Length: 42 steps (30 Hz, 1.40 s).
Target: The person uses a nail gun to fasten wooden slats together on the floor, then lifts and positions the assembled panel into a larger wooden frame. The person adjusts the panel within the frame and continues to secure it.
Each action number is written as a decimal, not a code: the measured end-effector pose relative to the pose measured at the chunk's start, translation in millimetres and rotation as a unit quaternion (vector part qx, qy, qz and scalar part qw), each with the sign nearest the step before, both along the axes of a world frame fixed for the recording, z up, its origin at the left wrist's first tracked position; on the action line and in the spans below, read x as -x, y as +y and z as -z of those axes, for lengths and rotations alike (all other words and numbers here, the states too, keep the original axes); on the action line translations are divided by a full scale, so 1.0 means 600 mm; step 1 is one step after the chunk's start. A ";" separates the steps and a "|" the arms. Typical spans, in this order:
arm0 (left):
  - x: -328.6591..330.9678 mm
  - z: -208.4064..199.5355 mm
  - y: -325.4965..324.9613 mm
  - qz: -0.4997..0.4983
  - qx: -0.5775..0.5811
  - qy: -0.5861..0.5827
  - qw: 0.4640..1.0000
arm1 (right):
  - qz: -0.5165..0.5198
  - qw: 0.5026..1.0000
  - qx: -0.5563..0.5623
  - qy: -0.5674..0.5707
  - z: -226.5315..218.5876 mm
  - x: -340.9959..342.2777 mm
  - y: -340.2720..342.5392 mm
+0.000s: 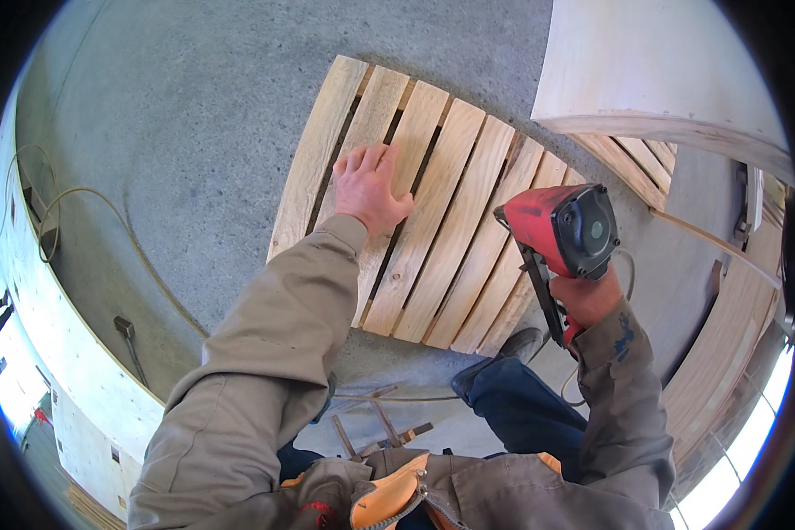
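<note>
A slatted wooden panel lies in front of me, its pale boards set side by side with narrow dark gaps between them. My left hand rests on the boards left of its middle, fingers lying forward and thumb apart, holding nothing. Closed round the handle of a red and black nail gun, my right hand is at the panel's right side. The tool's nose points left over the right-hand boards; whether it touches the wood I cannot tell.
Tan hose runs across the concrete floor from the left. A hammer stands by the long pale sheet there. To the right are a large plywood piece and planks. Wood scraps lie near my feet.
</note>
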<state>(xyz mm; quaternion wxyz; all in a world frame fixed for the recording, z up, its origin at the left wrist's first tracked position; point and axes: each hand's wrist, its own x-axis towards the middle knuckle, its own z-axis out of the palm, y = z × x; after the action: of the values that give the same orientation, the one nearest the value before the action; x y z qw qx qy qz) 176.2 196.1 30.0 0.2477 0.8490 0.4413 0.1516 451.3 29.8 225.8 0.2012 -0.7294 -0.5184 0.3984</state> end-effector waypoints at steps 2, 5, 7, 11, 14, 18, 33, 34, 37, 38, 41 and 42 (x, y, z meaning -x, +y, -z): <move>0.000 0.000 -0.001 0.000 0.000 0.001 1.000 | 0.006 1.000 0.008 0.005 -0.006 0.003 0.003; -0.001 0.002 -0.003 0.002 -0.008 0.005 1.000 | 0.005 1.000 -0.004 0.007 -0.013 0.009 0.010; -0.001 0.005 -0.005 0.003 -0.012 0.006 1.000 | -0.013 1.000 -0.014 -0.011 -0.011 0.006 0.012; 0.002 0.005 -0.010 0.000 -0.001 -0.001 1.000 | -0.031 0.998 -0.036 -0.032 0.003 -0.007 0.004; 0.003 0.005 -0.003 0.001 0.028 0.015 1.000 | 0.023 0.999 0.026 0.004 0.003 -0.010 -0.002; -0.012 -0.009 0.012 0.037 0.012 0.086 0.996 | 0.055 0.996 0.065 -0.013 -0.009 -0.026 -0.021; -0.025 -0.039 0.048 0.107 0.022 0.204 0.973 | 0.077 0.992 0.101 -0.013 -0.026 -0.016 -0.011; -0.025 -0.034 0.043 0.112 0.026 0.204 0.972 | 0.045 0.998 0.040 -0.022 -0.007 -0.018 -0.020; -0.026 -0.059 0.031 0.106 0.074 0.204 0.970 | 0.058 0.998 0.025 -0.002 -0.005 0.009 0.007; -0.029 -0.062 0.036 0.099 0.063 0.202 0.972 | 0.055 0.998 0.013 -0.001 -0.005 0.009 0.022; -0.033 -0.074 0.043 0.091 0.064 0.194 0.975 | 0.073 0.997 0.017 0.016 -0.013 0.013 0.065; -0.033 -0.078 0.042 0.091 0.072 0.192 0.974 | 0.093 0.994 0.037 0.033 -0.023 0.017 0.083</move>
<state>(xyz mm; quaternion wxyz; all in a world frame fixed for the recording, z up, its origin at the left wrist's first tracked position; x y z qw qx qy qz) 196.2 221.4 76.6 0.2311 0.8791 0.4111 -0.0697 440.8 79.7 239.8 0.2276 -0.7679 -0.4264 0.4204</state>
